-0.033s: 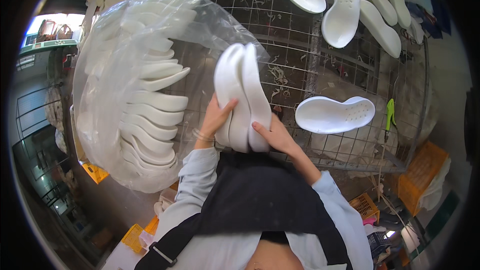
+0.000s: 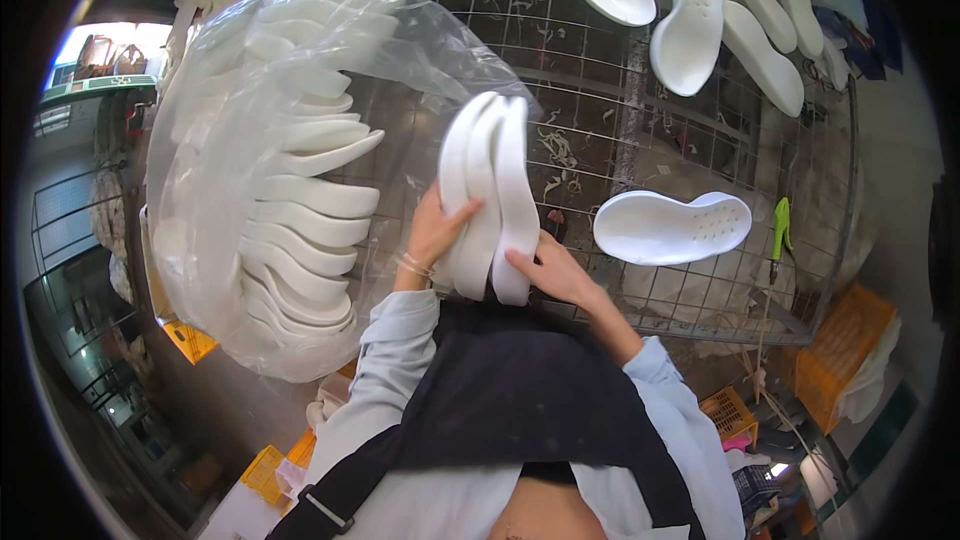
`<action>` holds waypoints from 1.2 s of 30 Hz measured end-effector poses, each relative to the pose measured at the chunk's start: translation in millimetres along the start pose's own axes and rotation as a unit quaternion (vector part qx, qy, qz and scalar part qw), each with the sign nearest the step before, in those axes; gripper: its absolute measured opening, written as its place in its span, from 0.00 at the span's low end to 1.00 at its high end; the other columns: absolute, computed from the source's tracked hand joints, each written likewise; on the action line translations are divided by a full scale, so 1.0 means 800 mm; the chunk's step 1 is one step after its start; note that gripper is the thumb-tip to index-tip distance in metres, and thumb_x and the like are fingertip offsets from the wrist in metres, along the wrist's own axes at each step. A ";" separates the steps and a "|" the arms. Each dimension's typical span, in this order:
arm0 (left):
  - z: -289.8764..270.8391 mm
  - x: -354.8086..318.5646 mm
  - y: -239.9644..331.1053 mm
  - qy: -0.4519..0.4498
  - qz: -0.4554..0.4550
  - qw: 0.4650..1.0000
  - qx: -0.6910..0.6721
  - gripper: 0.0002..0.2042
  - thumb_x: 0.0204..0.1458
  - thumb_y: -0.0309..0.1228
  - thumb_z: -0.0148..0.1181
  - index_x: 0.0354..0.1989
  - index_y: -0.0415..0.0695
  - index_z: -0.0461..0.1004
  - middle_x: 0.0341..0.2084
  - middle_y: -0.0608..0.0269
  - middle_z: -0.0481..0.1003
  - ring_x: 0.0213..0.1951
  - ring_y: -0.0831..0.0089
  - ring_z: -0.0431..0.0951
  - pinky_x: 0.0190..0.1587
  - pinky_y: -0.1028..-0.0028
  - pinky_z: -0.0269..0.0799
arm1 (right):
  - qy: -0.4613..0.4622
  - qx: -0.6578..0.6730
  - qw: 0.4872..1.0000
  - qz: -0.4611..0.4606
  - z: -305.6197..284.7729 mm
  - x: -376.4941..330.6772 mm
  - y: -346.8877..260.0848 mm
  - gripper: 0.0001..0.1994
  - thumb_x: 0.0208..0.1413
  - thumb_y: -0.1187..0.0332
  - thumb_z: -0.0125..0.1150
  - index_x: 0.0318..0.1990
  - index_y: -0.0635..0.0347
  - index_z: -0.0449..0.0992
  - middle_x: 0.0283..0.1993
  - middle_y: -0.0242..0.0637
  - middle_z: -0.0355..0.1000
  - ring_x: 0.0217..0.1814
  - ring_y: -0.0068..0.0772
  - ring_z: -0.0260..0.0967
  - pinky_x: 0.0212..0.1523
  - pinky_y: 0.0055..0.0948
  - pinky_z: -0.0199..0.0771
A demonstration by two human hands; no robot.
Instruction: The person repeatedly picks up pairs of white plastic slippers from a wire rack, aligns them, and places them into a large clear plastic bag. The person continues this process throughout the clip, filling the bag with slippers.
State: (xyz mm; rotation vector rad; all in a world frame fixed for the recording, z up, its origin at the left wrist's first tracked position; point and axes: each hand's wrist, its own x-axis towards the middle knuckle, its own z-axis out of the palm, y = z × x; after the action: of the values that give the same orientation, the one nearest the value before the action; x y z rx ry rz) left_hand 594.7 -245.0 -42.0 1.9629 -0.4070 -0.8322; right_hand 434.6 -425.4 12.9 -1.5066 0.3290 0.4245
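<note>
In front of my apron I hold a small stack of white shoe soles (image 2: 482, 190), stood on edge side by side with their toes pointing away. My left hand (image 2: 440, 230) grips the stack's left side, thumb across the outer sole. On the other side, my right hand (image 2: 548, 268) is closed on the rightmost sole near its lower end. To the right, a single white sole (image 2: 672, 228) with small holes at one end lies on the wire mesh table (image 2: 590, 155). A clear plastic bag (image 2: 200, 210) at the left contains rows of stacked soles (image 2: 310, 202).
Several more soles (image 2: 688, 25) lie along the table's far side. Green-handled nippers (image 2: 780, 230) rest near the right edge. Orange crates (image 2: 845, 355) stand low at the right, and another yellow crate (image 2: 266, 475) at the lower left. White scraps (image 2: 556, 148) litter the mesh.
The held soles have turned and fanned slightly, so their edges show more separately. The stack and my hands have shifted a little to the right.
</note>
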 end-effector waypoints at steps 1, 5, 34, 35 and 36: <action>-0.005 -0.002 0.001 0.030 0.031 0.997 0.062 0.29 0.50 0.41 0.66 0.56 0.38 0.67 0.47 0.52 0.74 0.42 0.66 0.78 0.41 0.72 0.74 | -0.019 -0.105 0.994 -0.036 -0.002 -0.004 0.011 0.28 0.60 0.50 0.53 0.60 0.61 0.68 0.70 0.57 0.50 0.73 0.56 0.44 0.70 0.45 0.46; -0.008 0.016 0.015 0.086 0.146 0.983 0.072 0.22 0.52 0.36 0.63 0.54 0.41 0.71 0.42 0.54 0.76 0.38 0.70 0.78 0.38 0.74 0.73 | 0.167 -0.491 0.855 0.022 -0.123 -0.082 0.081 0.51 0.28 0.51 0.79 0.66 0.49 0.61 0.72 0.52 0.45 0.76 0.51 0.37 0.73 0.50 0.34; -0.033 0.139 0.097 -0.085 0.104 0.967 0.218 0.08 0.42 0.31 0.61 0.21 0.37 0.76 0.15 0.60 0.73 0.22 0.68 0.77 0.29 0.72 0.74 | 0.214 -0.043 0.975 0.034 -0.039 0.006 0.064 0.31 0.53 0.47 0.61 0.59 0.60 0.71 0.49 0.42 0.75 0.52 0.33 0.70 0.55 0.30 0.66; -0.033 0.138 0.085 -0.091 0.043 0.986 0.132 0.09 0.44 0.31 0.60 0.21 0.37 0.76 0.15 0.63 0.74 0.22 0.72 0.77 0.28 0.74 0.74 | 0.271 -0.142 0.952 0.004 -0.040 0.011 0.065 0.30 0.55 0.46 0.59 0.58 0.60 0.71 0.49 0.42 0.75 0.52 0.33 0.70 0.55 0.30 0.66; -0.031 0.136 0.071 -0.071 -0.015 0.996 0.060 0.09 0.46 0.31 0.58 0.23 0.38 0.76 0.16 0.65 0.73 0.22 0.74 0.77 0.27 0.74 0.73 | 0.287 -0.188 0.939 0.021 -0.044 0.019 0.065 0.30 0.56 0.46 0.56 0.57 0.61 0.72 0.49 0.43 0.75 0.52 0.33 0.70 0.55 0.30 0.66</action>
State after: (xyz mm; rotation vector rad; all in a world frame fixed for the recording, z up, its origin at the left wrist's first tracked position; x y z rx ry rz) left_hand 692.4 -321.5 -27.0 2.0312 -0.5226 -0.9905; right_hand 425.5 -459.1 -42.1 -1.9918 0.7727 0.0675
